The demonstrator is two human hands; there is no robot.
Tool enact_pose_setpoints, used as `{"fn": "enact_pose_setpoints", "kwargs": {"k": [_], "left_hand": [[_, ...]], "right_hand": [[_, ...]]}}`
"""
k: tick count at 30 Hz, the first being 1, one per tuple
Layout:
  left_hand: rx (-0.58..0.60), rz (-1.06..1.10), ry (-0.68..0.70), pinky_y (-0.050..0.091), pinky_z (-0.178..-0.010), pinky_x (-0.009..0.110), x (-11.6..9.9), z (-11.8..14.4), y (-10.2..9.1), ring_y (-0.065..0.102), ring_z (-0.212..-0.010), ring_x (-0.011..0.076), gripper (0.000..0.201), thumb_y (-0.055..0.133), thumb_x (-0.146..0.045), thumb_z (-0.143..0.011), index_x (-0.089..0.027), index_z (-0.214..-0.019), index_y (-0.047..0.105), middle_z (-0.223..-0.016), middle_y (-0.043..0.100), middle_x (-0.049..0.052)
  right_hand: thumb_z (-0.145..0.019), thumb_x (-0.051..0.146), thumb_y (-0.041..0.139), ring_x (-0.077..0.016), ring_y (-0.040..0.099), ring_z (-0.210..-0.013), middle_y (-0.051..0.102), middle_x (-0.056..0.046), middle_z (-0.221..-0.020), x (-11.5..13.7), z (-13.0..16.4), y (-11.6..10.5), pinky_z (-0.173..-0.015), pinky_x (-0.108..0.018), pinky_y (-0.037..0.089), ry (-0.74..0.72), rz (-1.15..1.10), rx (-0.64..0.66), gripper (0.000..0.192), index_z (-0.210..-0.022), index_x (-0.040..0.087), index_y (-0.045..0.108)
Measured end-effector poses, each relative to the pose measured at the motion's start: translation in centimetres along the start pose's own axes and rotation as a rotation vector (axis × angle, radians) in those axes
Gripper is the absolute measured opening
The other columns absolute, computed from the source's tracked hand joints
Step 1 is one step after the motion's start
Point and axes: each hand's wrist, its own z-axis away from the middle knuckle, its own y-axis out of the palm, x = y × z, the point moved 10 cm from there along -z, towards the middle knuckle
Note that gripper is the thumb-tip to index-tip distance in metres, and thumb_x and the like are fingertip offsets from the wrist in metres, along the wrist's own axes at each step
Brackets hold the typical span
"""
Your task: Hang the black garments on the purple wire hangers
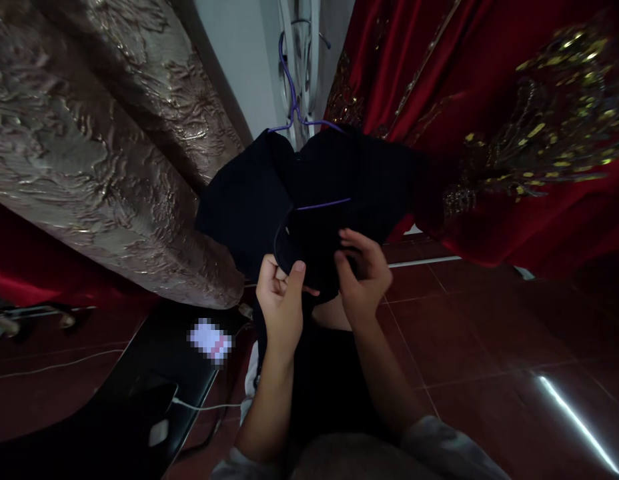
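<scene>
Landmark for all places: the dark garment (309,200) hanging on a purple wire hanger (294,107) at the middle of the room.

1. Red embroidered drape (514,100), with gold beadwork, is hanging to the right of the dark garment and spreading behind it.
2. Beige brocade fabric (89,153), heavily textured, is sloping down to the left of the dark garment.
3. Red tiled floor (489,347) is lying below and to the right of the garment, catching a streak of light.
4. Black table (139,400) is standing below and left of the garment, carrying a small blurred card and a white cable.
5. Dark garment itself: navy or black, draped over the hanger, whose hook is rising above it and whose lower bar is showing across its front.
6. Left hand (279,300) is gripping the garment's lower edge, thumb pressing the curved hem, fingers closed on the cloth.
7. Right hand (364,270) is pinching the same lower edge just beside the left, fingers curled into the fabric.
</scene>
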Motion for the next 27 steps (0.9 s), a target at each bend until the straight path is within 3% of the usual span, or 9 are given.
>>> {"fn": "enact_pose_setpoints", "kwargs": {"k": [2, 3, 7, 9, 12, 16, 22, 27], "left_hand": [[0.017, 0.025, 0.014, 0.055, -0.046, 0.016, -0.7, -0.8, 0.7, 0.057, -0.054, 0.0081, 0.027, 0.079, -0.04, -0.087, -0.021, -0.093, 0.06, -0.071, 0.053, -0.004], [0.033, 0.034, 0.025, 0.055, -0.046, 0.016, -1.0, -1.4, 1.1, 0.058, -0.054, 0.0085, 0.027, 0.079, -0.04, -0.087, -0.022, -0.097, 0.062, -0.073, 0.056, -0.004], [0.105, 0.029, 0.061, 0.054, -0.046, 0.018, -1.8, -3.9, 3.4, 0.062, -0.051, 0.0091, 0.036, 0.079, -0.042, -0.087, -0.023, -0.113, 0.063, -0.076, 0.062, -0.002], [0.143, 0.01, 0.053, 0.054, -0.046, 0.018, -1.5, -4.8, 4.3, 0.063, -0.049, 0.0099, 0.037, 0.079, -0.042, -0.087, -0.023, -0.115, 0.062, -0.072, 0.062, -0.003], [0.166, -0.006, 0.036, 0.056, -0.05, 0.02, -0.4, -5.1, 4.4, 0.067, -0.052, 0.012, 0.033, 0.077, -0.04, -0.088, -0.022, -0.111, 0.061, -0.073, 0.063, -0.003], [0.116, 0.044, -0.009, 0.056, -0.054, 0.02, 1.7, -4.4, 2.8, 0.069, -0.057, 0.0129, 0.028, 0.076, -0.036, -0.089, -0.022, -0.107, 0.059, -0.07, 0.063, -0.003], [0.018, 0.251, -0.179, 0.052, -0.059, 0.015, 4.6, -3.2, 1.2, 0.066, -0.062, 0.0075, 0.03, 0.078, -0.035, -0.082, -0.02, -0.097, 0.057, -0.077, 0.063, -0.003], [0.042, 0.395, -0.205, 0.055, -0.069, 0.018, 5.1, -2.8, 1.8, 0.065, -0.068, 0.0083, 0.027, 0.077, -0.032, -0.081, -0.019, -0.093, 0.056, -0.081, 0.063, -0.001]], "right_hand": [[-0.089, 0.024, 0.066, -0.0169, 0.065, -0.089, 0.066, -0.005, -0.097, -1.4, 1.3, -2.7, -0.077, -0.03, 0.054, 0.043, 0.037, -0.134, 0.01, -0.099, 0.02, 0.066], [-0.089, 0.025, 0.065, -0.0155, 0.062, -0.081, 0.063, -0.003, -0.087, -2.3, 1.7, -2.8, -0.073, -0.029, 0.052, 0.094, 0.041, -0.103, 0.006, -0.091, 0.02, 0.064], [-0.097, 0.038, 0.056, -0.0148, 0.058, -0.07, 0.063, -0.002, -0.076, -6.3, 3.7, 2.4, -0.065, -0.028, 0.046, 0.401, -0.084, 0.394, 0.025, -0.082, 0.019, 0.061], [-0.1, 0.046, 0.051, -0.016, 0.06, -0.073, 0.067, -0.004, -0.081, -6.7, 4.4, 4.0, -0.068, -0.029, 0.048, 0.465, -0.156, 0.492, 0.034, -0.083, 0.018, 0.062], [-0.102, 0.052, 0.048, -0.0168, 0.062, -0.076, 0.069, -0.005, -0.08, -6.8, 4.7, 4.7, -0.073, -0.03, 0.049, 0.492, -0.196, 0.503, 0.043, -0.078, 0.019, 0.062], [-0.1, 0.054, 0.054, -0.0161, 0.062, -0.075, 0.067, -0.003, -0.076, -6.8, 5.1, 5.0, -0.074, -0.03, 0.048, 0.495, -0.187, 0.564, 0.044, -0.077, 0.019, 0.064], [-0.093, 0.052, 0.066, -0.0158, 0.065, -0.081, 0.07, -0.003, -0.094, -7.9, 6.2, 5.4, -0.071, -0.027, 0.05, 0.54, -0.177, 0.595, 0.034, -0.106, 0.02, 0.068], [-0.093, 0.05, 0.066, -0.0154, 0.064, -0.08, 0.069, -0.004, -0.09, -8.0, 5.6, 4.7, -0.071, -0.026, 0.051, 0.521, -0.161, 0.52, 0.035, -0.105, 0.017, 0.068]]}}
